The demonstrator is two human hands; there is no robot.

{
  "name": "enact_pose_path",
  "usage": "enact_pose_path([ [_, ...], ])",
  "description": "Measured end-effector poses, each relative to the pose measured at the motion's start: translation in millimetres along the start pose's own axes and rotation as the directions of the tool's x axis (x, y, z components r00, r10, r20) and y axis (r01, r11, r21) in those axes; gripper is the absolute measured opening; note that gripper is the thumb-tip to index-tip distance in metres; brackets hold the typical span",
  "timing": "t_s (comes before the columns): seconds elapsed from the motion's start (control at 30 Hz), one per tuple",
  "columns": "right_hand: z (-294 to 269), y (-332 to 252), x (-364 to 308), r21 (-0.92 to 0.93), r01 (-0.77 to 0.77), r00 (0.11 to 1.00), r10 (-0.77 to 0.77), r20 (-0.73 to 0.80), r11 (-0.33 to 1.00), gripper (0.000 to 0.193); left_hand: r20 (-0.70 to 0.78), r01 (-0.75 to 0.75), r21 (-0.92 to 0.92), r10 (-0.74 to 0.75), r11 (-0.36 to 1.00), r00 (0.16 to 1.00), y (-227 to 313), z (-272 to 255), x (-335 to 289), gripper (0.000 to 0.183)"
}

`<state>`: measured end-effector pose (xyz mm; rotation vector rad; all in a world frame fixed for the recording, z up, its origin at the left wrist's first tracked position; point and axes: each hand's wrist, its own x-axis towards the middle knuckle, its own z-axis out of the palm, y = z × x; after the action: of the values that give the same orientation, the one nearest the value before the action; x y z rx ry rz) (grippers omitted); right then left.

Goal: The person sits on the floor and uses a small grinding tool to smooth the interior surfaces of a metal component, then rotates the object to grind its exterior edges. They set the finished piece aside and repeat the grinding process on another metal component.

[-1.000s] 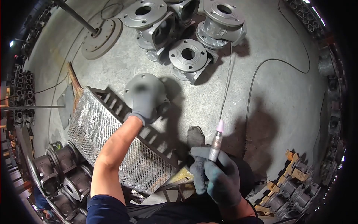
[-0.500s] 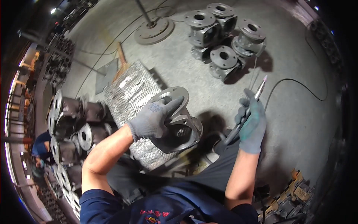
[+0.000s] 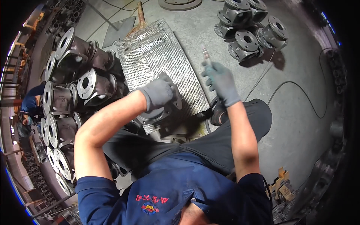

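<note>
My left hand, in a grey glove, is closed on a grey flanged valve body, which sits tilted over the patterned metal plate. The hand and forearm hide much of the casting. To the right, my gloved right hand is wrapped round a slim pen-shaped grinder. The grinder's tip points up and away, blurred by motion and apart from the casting.
Stacked flanged castings crowd my left side. Another cluster of valve bodies stands at the far right. A thin black hose curves over the floor. A broom lies beyond the plate; a co-worker bends at far left.
My left hand has turned the valve body, its upper flange now largely hidden. The right hand has swung the grinder left and farther out. The whole view has shifted.
</note>
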<state>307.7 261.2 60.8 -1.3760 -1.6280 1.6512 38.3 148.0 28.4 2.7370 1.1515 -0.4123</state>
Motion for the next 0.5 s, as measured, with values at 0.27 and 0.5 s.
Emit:
enact_pose_path([
  [0.27,107.8,58.6,20.6,-0.438,-0.004,0.964,0.12,0.237,0.899,0.055,-0.353,0.239,-0.069,-0.248,0.969,0.902,10.6,19.8,-45.5,0.043],
  [0.5,156.2,69.4,44.6,-0.239,0.071,0.99,-0.039,0.136,0.968,0.046,-0.001,0.312,-0.95,-0.998,-0.017,-0.058,15.5,84.6,-119.3,0.086],
])
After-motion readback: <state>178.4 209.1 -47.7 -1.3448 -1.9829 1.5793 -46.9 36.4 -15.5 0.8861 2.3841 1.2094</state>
